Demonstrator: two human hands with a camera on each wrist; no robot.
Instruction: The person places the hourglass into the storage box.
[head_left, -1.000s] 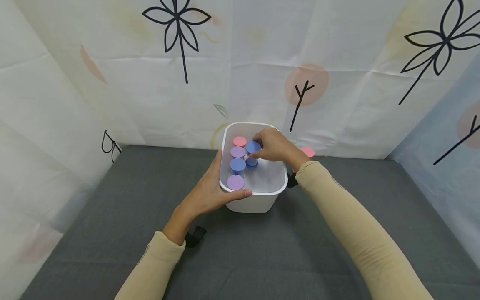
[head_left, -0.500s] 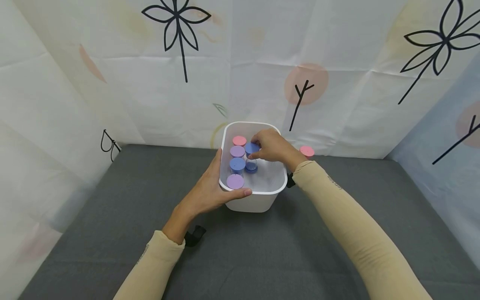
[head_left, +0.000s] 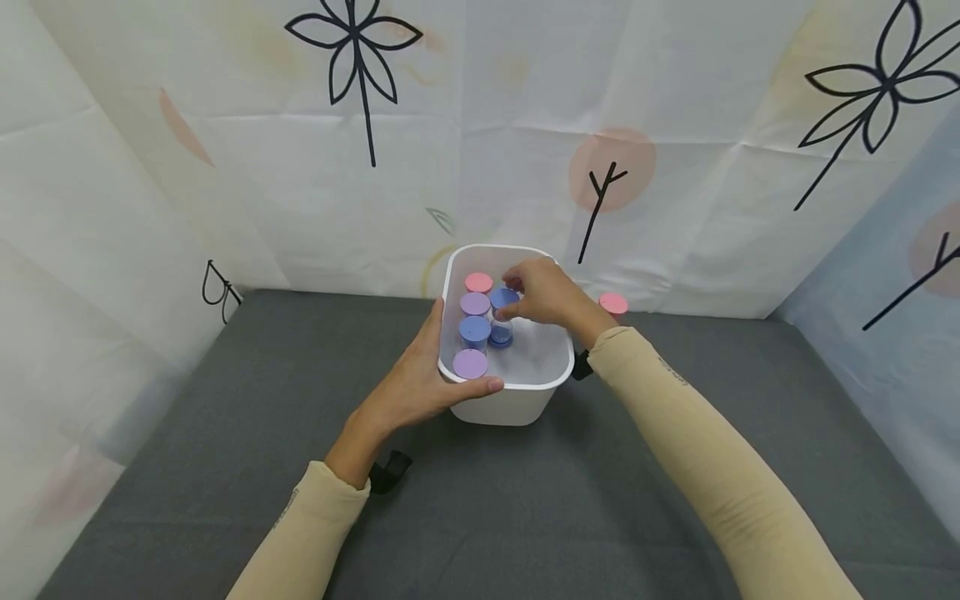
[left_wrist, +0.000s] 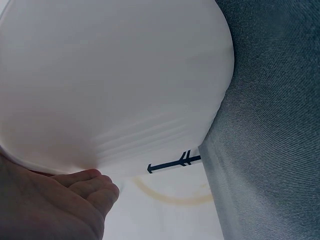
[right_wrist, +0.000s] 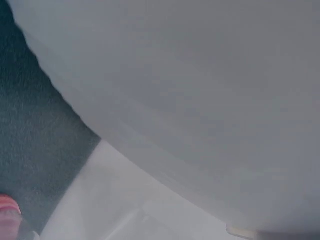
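Observation:
A white plastic bin (head_left: pixel 525 404) stands near the back of the table. My left hand (head_left: pixel 420 375) holds its front left corner, thumb over the front rim and fingers along the left wall; in the left wrist view the fingertips rest against the bin wall. My right hand (head_left: pixel 547 292) reaches inside and pinches a small clear jar with a blue lid (head_left: pixel 505 297), with blue visible at its bottom. Along the left wall stand jars with a pink lid (head_left: pixel 478 283), a purple lid (head_left: pixel 475 303), a blue lid (head_left: pixel 474 327) and another purple lid (head_left: pixel 470 364).
Behind the right wrist, outside the bin, stands a pink-lidded jar (head_left: pixel 613 303), partly hidden. A dark grey cloth (head_left: pixel 525 517) covers the table. White printed fabric (head_left: pixel 510 183) hangs behind and at both sides.
The blue-lidded jar in my right hand has shifted slightly, and more of its blue bottom shows toward the front. My left hand and the bin have stayed nearly in place.

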